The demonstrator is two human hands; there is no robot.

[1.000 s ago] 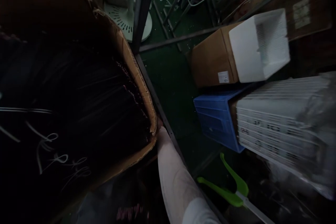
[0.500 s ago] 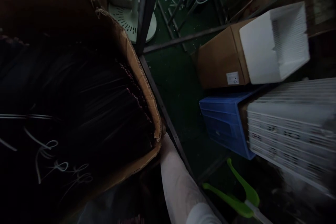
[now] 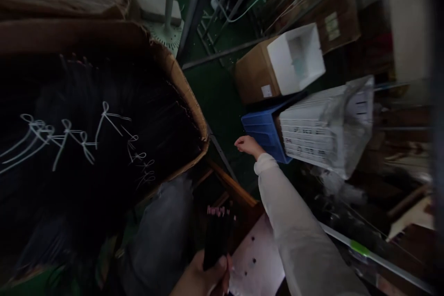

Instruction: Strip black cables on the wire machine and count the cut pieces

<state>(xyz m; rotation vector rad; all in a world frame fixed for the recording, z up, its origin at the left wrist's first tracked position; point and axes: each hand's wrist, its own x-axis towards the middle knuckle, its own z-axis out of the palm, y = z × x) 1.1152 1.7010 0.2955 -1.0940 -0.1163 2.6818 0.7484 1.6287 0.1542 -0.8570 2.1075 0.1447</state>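
My left hand (image 3: 203, 275) is low in the view, closed around a dark bundle of thin strands (image 3: 217, 236) with pinkish tips. A large cardboard box (image 3: 183, 92) lies to the left, packed with black bristle-like strands (image 3: 86, 125) crossed by white looped ties (image 3: 107, 122). My right hand (image 3: 247, 144), in a pale sleeve, reaches out past the box corner, apart from the box rim. It holds nothing, and it is nearest to a blue plastic crate (image 3: 263, 129). Its fingers are too small to read.
A brown carton with a white foam insert (image 3: 256, 74) and a white slatted crate in plastic film (image 3: 319, 129) lie right. A wooden rail (image 3: 232, 189), a white perforated board (image 3: 255, 259), a green-gripped metal rod (image 3: 359, 248) and a pale fan base (image 3: 163, 32) surround them.
My right hand has come away from the box rim and shows fully. The view has swung wider, and my left hand with the dark bundle has come into sight at the bottom.
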